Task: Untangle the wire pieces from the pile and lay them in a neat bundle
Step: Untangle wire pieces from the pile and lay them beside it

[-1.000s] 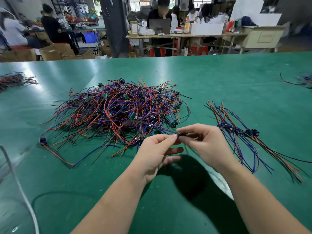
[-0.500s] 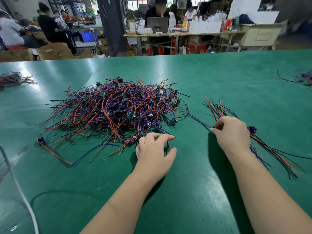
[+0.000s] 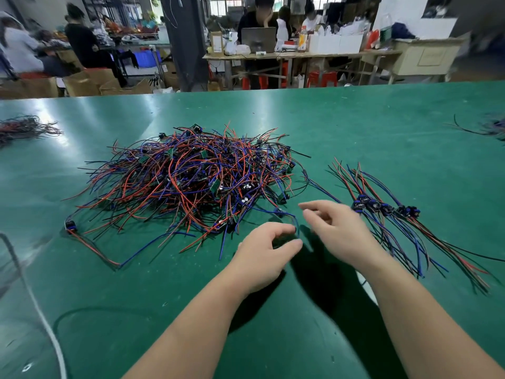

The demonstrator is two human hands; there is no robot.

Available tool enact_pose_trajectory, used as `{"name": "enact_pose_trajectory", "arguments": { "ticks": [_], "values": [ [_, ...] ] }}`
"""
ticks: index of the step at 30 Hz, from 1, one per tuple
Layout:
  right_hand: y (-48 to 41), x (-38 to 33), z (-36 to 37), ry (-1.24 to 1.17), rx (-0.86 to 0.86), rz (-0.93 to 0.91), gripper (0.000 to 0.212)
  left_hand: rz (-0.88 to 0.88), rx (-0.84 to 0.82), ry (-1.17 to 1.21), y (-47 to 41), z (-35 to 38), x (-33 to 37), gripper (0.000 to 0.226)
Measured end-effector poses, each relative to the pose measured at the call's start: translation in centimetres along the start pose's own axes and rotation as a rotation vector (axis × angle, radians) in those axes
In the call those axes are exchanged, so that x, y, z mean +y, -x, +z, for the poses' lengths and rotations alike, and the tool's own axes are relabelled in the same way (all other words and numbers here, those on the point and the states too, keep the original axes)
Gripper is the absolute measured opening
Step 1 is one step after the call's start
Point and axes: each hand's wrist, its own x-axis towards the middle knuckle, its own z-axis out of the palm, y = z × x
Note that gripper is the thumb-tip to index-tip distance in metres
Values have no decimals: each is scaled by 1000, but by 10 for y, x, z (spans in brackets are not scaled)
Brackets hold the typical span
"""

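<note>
1. the tangled pile of red, blue and black wire pieces with small black connectors (image 3: pixel 188 181) lies mid-surface on the green matte table (image 3: pixel 382 127), left of centre, within easy reach.
2. the sorted bundle of matching wires (image 3: pixel 382 212) lies nearer the right edge, connectors lined up, apart from the pile, probably so nothing re-tangles.
3. the left hand (image 3: pixel 259 253) is at the pile's near fringe, thumb and forefinger curved like a pincer by a looped blue wire (image 3: pixel 285 212); whether they nip it, i cannot tell.
4. the right hand (image 3: pixel 338 233) is between pile and bundle, fingers loosely spread, blurred, holding nothing visible, likely ready to draw a piece free.
</note>
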Motion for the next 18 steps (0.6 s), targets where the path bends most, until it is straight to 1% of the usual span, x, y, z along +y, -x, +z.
{"name": "enact_pose_trajectory", "arguments": {
  "ticks": [1, 2, 3, 4, 5, 6, 8, 9, 11, 13, 15, 18],
  "values": [
    [1, -3, 6, -60, -78, -6, 17, 34, -35, -10, 1, 1, 1, 38],
    [1, -4, 11, -95, -117, -18, 15, 75, -65, -45, 2, 2, 1, 38],
    [1, -4, 14, -107, -115, -21, 14, 112, -87, -65, 3, 3, 1, 35],
    [1, -3, 15, -133, -87, -6, 12, 132, -84, -52, 3, 3, 2, 26],
    [1, -2, 15, -199, -51, 30, 9, 120, -63, 13, 4, 3, 4, 13],
    [2, -2, 14, -304, -26, 73, 9, 78, -19, 106, 4, 2, 7, 11],
    [4, -4, 13, -491, 13, 132, 11, -66, 108, 304, 2, -3, 9, 26],
    [4, -7, 12, -548, 36, 135, 11, -130, 151, 395, 0, -5, 9, 28],
    [6, -13, 10, -641, 66, 101, 13, -194, 168, 532, 0, -8, 10, 25],
    [10, -20, 9, -684, 41, 56, 16, -203, 158, 665, 1, -9, 11, 21],
    [14, -25, 10, -708, -34, 37, 17, -171, 170, 791, 1, -8, 12, 18],
    [18, -31, 11, -819, -152, 67, 13, -101, 188, 988, 0, -10, 16, 8]
  ]
}}
